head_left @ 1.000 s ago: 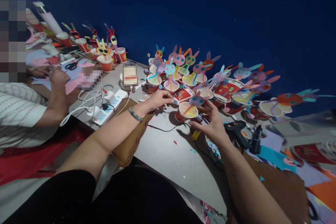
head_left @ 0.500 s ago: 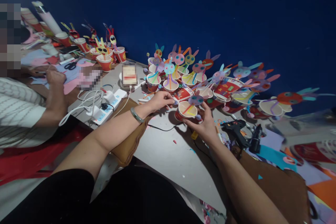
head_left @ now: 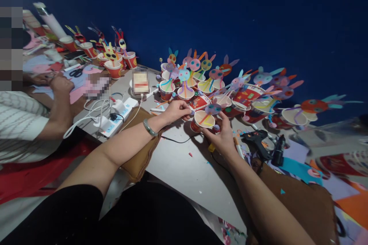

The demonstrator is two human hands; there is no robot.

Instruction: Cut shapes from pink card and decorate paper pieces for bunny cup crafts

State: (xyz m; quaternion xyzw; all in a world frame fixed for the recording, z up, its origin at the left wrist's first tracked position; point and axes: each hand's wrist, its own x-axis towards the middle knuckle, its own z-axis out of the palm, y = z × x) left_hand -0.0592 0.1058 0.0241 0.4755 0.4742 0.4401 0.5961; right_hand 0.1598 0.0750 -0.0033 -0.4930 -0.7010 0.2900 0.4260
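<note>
My right hand (head_left: 222, 132) is wrapped round the right side of a red paper cup (head_left: 204, 119). A purple-blue paper head (head_left: 213, 109) with round eyes stands at the cup's back rim, and orange and yellow strips lie inside. A small lilac ball (head_left: 216, 127) hangs beside my right fingers. My left hand (head_left: 178, 111) is closed in a pinch at the cup's left rim, on another small lilac ball (head_left: 192, 112). A green bangle is on my left wrist. Behind the cup stand several finished-looking paper cups (head_left: 185, 92) with rabbit-eared paper heads.
A black glue gun (head_left: 257, 139) and a black marker-like tool (head_left: 278, 151) lie on the right among paper scraps. A white power strip (head_left: 120, 116) with cables is on the left. A co-worker's hand (head_left: 61, 84) works over paper beside scissors (head_left: 76, 72).
Both hands keep almost the same place at the cup. The view has shifted slightly, and no grip has visibly changed.
</note>
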